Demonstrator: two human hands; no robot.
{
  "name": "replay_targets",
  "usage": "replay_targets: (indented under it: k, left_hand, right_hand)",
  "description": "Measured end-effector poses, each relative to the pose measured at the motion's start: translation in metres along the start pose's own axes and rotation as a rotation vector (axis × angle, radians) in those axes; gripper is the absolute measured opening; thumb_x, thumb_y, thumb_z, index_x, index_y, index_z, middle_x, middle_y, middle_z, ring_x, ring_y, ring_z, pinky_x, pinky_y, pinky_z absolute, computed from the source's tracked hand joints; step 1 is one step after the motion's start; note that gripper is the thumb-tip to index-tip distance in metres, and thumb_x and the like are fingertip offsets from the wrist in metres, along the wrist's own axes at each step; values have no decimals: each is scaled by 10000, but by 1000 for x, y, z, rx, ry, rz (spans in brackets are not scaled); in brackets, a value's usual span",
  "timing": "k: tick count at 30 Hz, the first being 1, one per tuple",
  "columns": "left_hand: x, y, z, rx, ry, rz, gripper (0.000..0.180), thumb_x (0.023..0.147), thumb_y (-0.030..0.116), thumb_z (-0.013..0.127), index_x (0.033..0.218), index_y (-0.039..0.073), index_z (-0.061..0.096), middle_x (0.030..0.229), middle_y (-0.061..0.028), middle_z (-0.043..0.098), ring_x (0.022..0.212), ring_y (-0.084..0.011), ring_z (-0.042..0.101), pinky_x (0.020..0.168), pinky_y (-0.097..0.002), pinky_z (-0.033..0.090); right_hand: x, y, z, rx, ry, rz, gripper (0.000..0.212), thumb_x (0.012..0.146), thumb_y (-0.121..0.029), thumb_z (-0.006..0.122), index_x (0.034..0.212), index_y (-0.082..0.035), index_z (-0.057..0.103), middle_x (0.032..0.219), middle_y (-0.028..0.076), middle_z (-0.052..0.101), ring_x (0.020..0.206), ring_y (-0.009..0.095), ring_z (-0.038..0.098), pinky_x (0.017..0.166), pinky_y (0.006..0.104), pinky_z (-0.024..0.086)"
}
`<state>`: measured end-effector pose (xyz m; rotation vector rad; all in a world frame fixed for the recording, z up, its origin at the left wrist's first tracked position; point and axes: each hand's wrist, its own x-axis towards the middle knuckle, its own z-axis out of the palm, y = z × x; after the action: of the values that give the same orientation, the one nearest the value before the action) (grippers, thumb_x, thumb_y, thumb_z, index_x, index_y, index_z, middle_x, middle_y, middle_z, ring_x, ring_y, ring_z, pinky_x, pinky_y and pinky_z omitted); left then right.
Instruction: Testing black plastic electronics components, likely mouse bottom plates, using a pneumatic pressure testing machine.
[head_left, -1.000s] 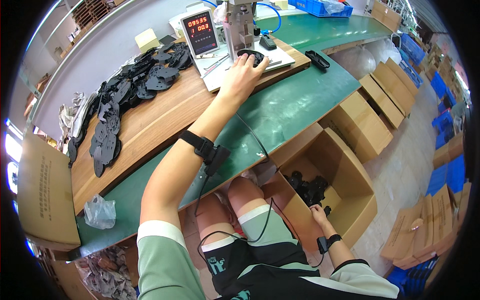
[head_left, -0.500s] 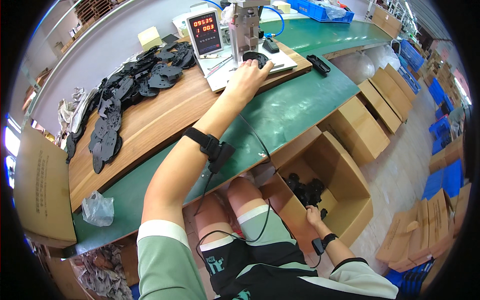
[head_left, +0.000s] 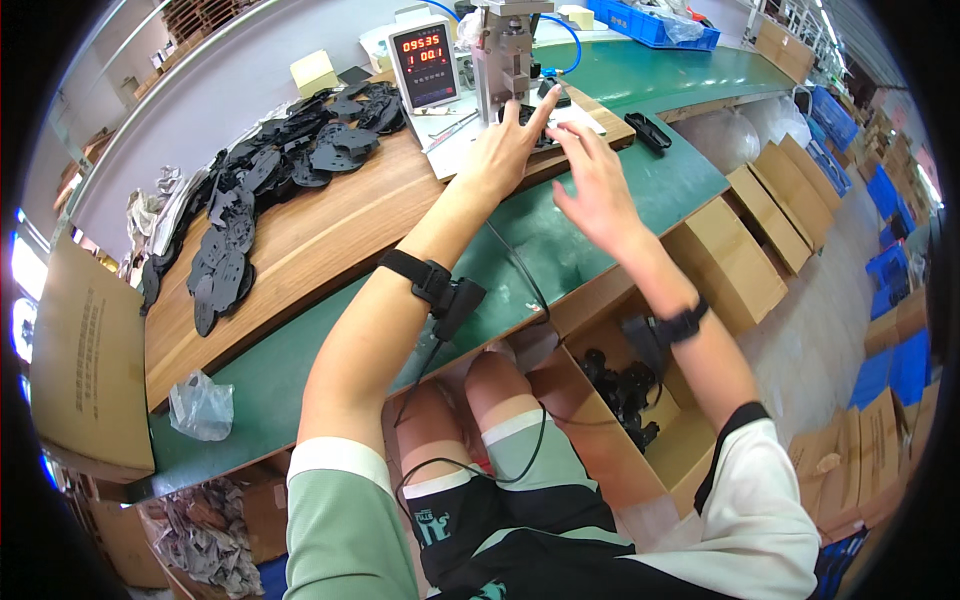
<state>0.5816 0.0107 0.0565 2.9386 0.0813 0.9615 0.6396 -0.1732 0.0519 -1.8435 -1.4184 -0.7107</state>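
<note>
Black molded part (head_left: pixel 527 113) on white press base (head_left: pixel 448 160), below press head (head_left: pixel 505 50); long axis obscured. Left hand (head_left: pixel 502 155) nearer, fingers spread over part, grip unclear. Right hand (head_left: pixel 604 192) blurred, fingers apart, part beyond, leftward.

A crumpled clear plastic bag (head_left: pixel 202 407) sits on the left end of the green table (head_left: pixel 680 82), beside a tall cardboard carton (head_left: pixel 90 370). Grey crumpled scraps (head_left: pixel 205 535) lie below that end. A blue tray (head_left: pixel 650 22) rests at the table's far end. Right of the table, blue crates (head_left: pixel 888 263) and brown cartons (head_left: pixel 860 455) line the floor.
</note>
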Motion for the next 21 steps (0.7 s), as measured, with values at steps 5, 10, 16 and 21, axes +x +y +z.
replay_targets:
  k: [5,10,16,21]
  left_hand:
    - [-1,10,-10,-163,-28,-5,1029,850,14,744,1698,219,198,1393,-329,497,1038,-513,710,850,-550,619]
    - [-33,-68,-11,48,251,-176,688,821,32,702,1479,31,498,1413,-264,533,1366,-433,524,1123,-486,473]
    - [-100,-159,-22,346,-344,-712,544,1100,383,459,1586,138,471,1720,-257,275,1593,-397,266,1269,-688,162]
    - [-129,-110,-36,378,28,-596,363,982,273,643,1245,29,593,1316,-221,604,1294,-387,553,1086,-562,435]
  right_hand:
    - [39,47,55,-236,-175,-29,448,781,33,708,1219,-45,655,1277,124,658,1244,344,606,1018,506,488]
    - [51,43,51,-97,-136,-54,322,741,70,687,1034,-63,663,1066,108,691,1069,352,654,923,481,525]
    - [62,38,61,-70,-191,-50,307,754,64,671,1034,-64,664,1081,99,695,1083,350,651,925,481,523]
    - [54,41,52,-65,-146,-43,302,779,76,623,1044,-56,677,1072,120,704,1091,354,660,936,471,524]
